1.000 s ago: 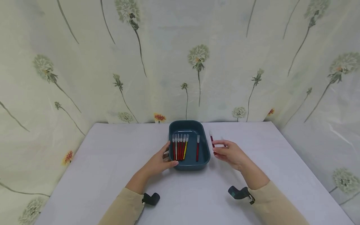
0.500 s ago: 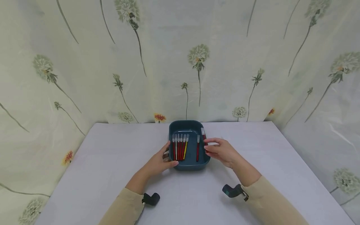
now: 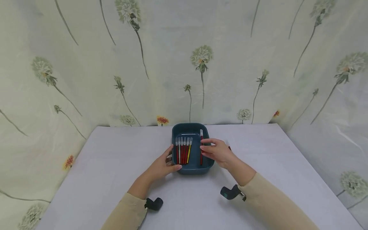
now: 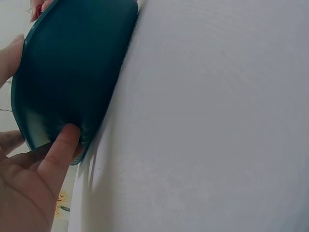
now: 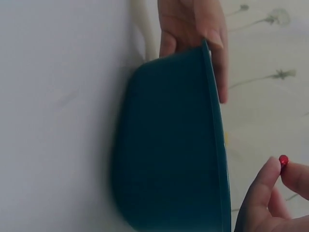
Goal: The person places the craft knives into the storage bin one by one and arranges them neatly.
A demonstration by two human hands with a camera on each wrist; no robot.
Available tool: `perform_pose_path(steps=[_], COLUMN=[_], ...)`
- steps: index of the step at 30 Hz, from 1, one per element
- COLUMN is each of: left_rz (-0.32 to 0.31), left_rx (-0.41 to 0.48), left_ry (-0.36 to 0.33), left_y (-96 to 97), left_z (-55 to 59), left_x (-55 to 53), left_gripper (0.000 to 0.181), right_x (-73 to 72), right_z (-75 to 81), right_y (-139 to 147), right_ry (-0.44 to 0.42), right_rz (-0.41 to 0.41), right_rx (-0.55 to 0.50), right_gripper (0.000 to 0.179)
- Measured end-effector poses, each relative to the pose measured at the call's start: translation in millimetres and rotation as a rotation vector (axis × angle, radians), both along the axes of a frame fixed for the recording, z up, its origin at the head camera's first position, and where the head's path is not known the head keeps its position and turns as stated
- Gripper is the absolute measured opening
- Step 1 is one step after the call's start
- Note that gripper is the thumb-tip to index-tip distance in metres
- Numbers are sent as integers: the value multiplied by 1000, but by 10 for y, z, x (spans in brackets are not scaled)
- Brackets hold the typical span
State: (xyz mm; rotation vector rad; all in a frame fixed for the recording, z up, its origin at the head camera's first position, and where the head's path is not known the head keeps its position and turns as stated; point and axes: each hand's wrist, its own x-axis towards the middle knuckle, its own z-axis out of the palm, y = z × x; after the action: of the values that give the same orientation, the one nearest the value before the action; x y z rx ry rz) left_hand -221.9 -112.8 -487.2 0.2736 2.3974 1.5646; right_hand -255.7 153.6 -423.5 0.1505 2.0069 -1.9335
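Observation:
My left hand (image 3: 162,166) grips the left side of a dark teal plastic tub (image 3: 193,171), its thumb on the near rim. In the left wrist view its fingers (image 4: 60,154) press around the tub's end. My right hand (image 3: 218,153) pinches a slim red pen (image 3: 201,133) with a whitish cap, held cap-end away over the tub's right part. Its round red end (image 5: 284,159) shows between thumb and finger in the right wrist view. Several capped pens, mostly red with a yellow one (image 3: 188,154), lie side by side in the tub's left half. The held pen overlaps another red pen lying in the tub.
Another capped pen (image 3: 229,147) lies on the white table (image 3: 189,204) right of the tub, partly behind my right hand. A curtain (image 3: 161,64) printed with dandelions stands behind the table's far edge. A black camera mount (image 3: 230,192) sits at my right wrist.
My right hand has carried the red pen leftward from the table beside the tub, across the right rim, to over the tub's interior. My left hand stays on the tub.

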Motion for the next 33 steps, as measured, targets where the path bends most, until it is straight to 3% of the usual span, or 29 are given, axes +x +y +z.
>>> perform_pose_path(steps=[6,17,33], left_rz=[-3,-14,-29], left_rx=[-12,-9,17], left_ry=[-8,4,13], left_y=[11,8,-9], left_z=[-1,14,32], left_x=[13,0,10], left_gripper=[103,103,100], right_x=[45,-24,-119], right_z=[-8,-148,-171], right_y=[-148,-279,-435], right_ry=[-26,-9,1], right_rz=[-15,-20,14], right_rx=[-42,30,231], right_gripper=[43,40,31])
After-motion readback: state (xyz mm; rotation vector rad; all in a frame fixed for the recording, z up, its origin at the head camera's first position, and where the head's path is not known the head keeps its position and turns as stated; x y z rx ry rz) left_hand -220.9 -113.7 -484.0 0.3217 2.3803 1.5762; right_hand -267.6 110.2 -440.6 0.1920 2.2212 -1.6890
